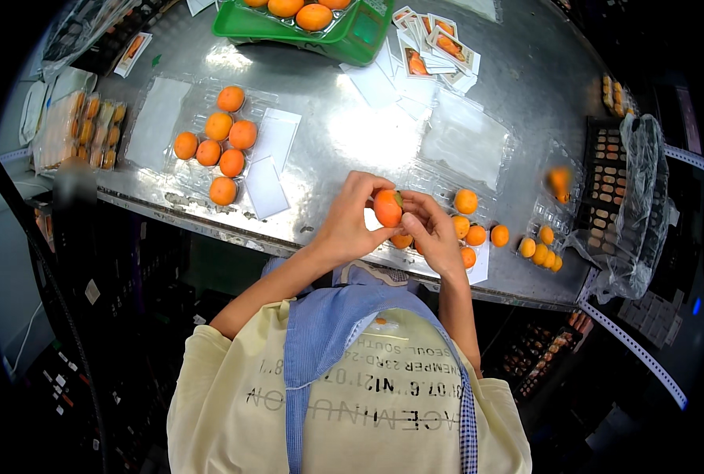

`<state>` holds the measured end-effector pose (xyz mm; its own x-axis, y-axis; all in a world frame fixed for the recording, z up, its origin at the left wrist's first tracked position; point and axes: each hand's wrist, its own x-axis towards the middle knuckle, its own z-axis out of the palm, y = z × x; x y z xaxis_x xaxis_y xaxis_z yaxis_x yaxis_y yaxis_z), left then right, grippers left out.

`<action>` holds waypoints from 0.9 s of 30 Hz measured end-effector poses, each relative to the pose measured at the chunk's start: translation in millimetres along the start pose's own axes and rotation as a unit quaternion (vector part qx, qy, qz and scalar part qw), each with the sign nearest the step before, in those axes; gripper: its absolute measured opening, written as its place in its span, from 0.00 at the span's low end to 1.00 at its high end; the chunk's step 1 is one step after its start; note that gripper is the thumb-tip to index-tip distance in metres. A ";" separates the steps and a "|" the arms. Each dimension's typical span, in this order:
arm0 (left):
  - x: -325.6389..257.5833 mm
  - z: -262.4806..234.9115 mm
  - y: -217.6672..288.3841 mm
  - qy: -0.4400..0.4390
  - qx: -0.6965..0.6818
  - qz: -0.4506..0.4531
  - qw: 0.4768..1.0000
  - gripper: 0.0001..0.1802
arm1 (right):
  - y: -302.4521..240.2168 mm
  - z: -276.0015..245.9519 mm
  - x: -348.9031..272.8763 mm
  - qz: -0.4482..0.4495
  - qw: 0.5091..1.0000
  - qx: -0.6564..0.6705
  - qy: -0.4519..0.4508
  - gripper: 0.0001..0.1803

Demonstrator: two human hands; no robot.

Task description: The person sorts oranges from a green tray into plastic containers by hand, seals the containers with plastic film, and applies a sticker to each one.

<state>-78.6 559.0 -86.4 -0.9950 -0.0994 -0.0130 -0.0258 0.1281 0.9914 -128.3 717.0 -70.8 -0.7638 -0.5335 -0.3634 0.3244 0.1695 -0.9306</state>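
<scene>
Between my two hands, above the near edge of the metal table (328,170), is a smooth orange fruit (387,208) with a bit of green at its upper right. The fingers of my left hand (350,217) curl round its left side. From the right, the thumb and fingers of my right hand (435,231) close on it as well. Right beside that hand, several orange fruits (465,201) rest by a clear plastic tray; my fingers partly hide some. To the left, more orange fruits (218,126) sit in and around a clear plastic tray (190,107).
A green crate (352,43) of fruit stands at the far side. Picture cards (446,47) lie beside it. White cards (266,187) are near the left fruits. Filled clear packs (91,130) stand far left. On the right are small fruits (540,253) and a plastic-draped black crate (608,174).
</scene>
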 end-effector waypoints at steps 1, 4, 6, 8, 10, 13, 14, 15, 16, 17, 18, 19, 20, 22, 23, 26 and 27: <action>-0.4 -0.8 1.8 -0.003 0.017 0.010 1.000 0.28 | -0.4 0.6 0.0 0.005 1.000 0.004 -0.002 0.23; -1.7 -0.7 2.6 -0.016 0.045 0.023 0.999 0.28 | -0.8 2.1 0.3 0.015 1.000 0.010 -0.008 0.24; -1.8 -0.7 3.0 -0.027 0.064 0.028 0.997 0.28 | 1.2 2.2 1.4 0.019 1.000 0.006 -0.009 0.24; -1.0 -1.3 4.5 -0.040 0.092 0.033 0.994 0.29 | 7.1 -0.5 2.2 0.026 0.999 0.027 -0.005 0.23; -0.5 -1.3 5.0 -0.047 0.068 0.033 0.996 0.30 | 8.0 -1.9 2.1 0.019 0.999 0.034 -0.002 0.23; 0.6 -3.5 7.4 -0.064 -0.007 0.019 0.998 0.31 | 7.8 -3.9 1.4 -0.007 1.000 0.021 0.000 0.24; 0.7 -4.6 8.1 -0.071 -0.038 0.012 0.997 0.31 | 8.2 -4.9 1.3 -0.013 1.000 0.017 -0.001 0.24; 0.4 -5.2 7.6 -0.072 -0.048 0.006 0.996 0.30 | 8.6 -5.1 1.1 -0.019 1.000 0.013 -0.001 0.24; 0.0 -5.9 6.8 -0.074 -0.057 -0.001 0.996 0.30 | 8.0 -4.0 0.8 -0.020 1.000 0.017 -0.001 0.24; -0.5 -6.7 6.0 -0.075 -0.066 -0.007 0.995 0.30 | 6.5 -1.9 0.5 -0.021 1.000 0.022 -0.001 0.24; -0.7 -7.8 5.4 -0.079 -0.064 -0.007 0.995 0.29 | 5.5 -0.3 0.6 -0.022 0.999 0.026 -0.002 0.24; -0.8 -9.1 4.6 -0.083 -0.061 -0.007 0.995 0.29 | 5.6 1.1 0.4 -0.022 0.999 0.025 -0.003 0.23; -1.3 -10.7 4.1 -0.087 -0.058 -0.007 0.994 0.28 | 5.8 2.8 0.1 -0.022 0.999 0.025 -0.004 0.23; -1.0 -10.5 6.2 -0.095 0.001 0.039 0.995 0.28 | 6.5 2.7 0.7 -0.017 0.999 0.034 -0.002 0.21; -1.2 -10.3 7.2 -0.101 0.031 0.062 0.992 0.28 | 8.0 1.6 1.2 -0.012 0.999 0.046 0.002 0.19; 5.3 -3.7 10.6 -0.134 0.050 0.059 0.988 0.30 | 21.1 -12.7 -1.5 0.005 0.998 0.055 0.017 0.16; 3.5 0.6 9.0 -0.123 -0.011 0.025 0.992 0.34 | 22.8 -13.9 -3.1 0.014 0.992 0.120 0.020 0.16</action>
<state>-82.4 560.4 -77.5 -0.9886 0.1501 0.0077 0.0237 0.1052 0.9942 -126.4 734.0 -91.5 -0.7728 -0.4973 -0.3944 0.4652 -0.0211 -0.8849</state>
